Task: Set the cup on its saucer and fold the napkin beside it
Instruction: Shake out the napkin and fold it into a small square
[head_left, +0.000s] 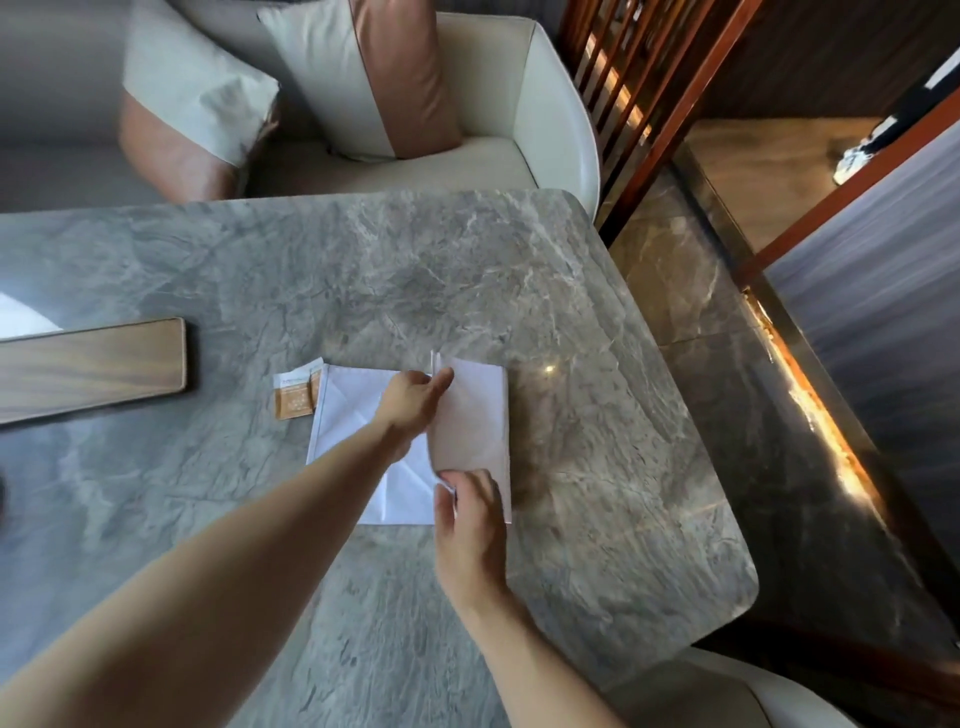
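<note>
My right hand (470, 525) is nearest, fingers pinching the near end of the raised fold in the napkin (353, 415). My left hand (413, 402) reaches across from the left and pinches the far end of that same fold. Hands are apart, one at each end of the crease, both clamped on the paper.

Napkin: white, creased, lying flat on the table (363, 270) roughly mid-surface, a bit right of centre. Right-hand portion is lifted and turned over towards the left, so the fold line runs away from me, near-to-far. Left portion is flat, diagonal crease marks visible.

Two small orange-and-white sachets (293, 397) sit at the napkin's far-left corner, touching or slightly under its edge. There's printing on them, too small to read.

Table is grey veined marble-look with rounded corners, glossy; a light glint shows just right of the napkin. A wooden board (93, 366) lies at the left edge, well apart from the napkin. No cup or saucer in view.

Room: cream upholstered chair (545, 114) across the table with a cream-and-tan cushion (384, 78); a second similar cushion (192, 114) to its left. Wooden slat screen (623, 78) to the right, dark polished stone floor, warm strip light (810, 395) running along the floor edge. Another cream chair's rim (727, 696) at bottom right.
</note>
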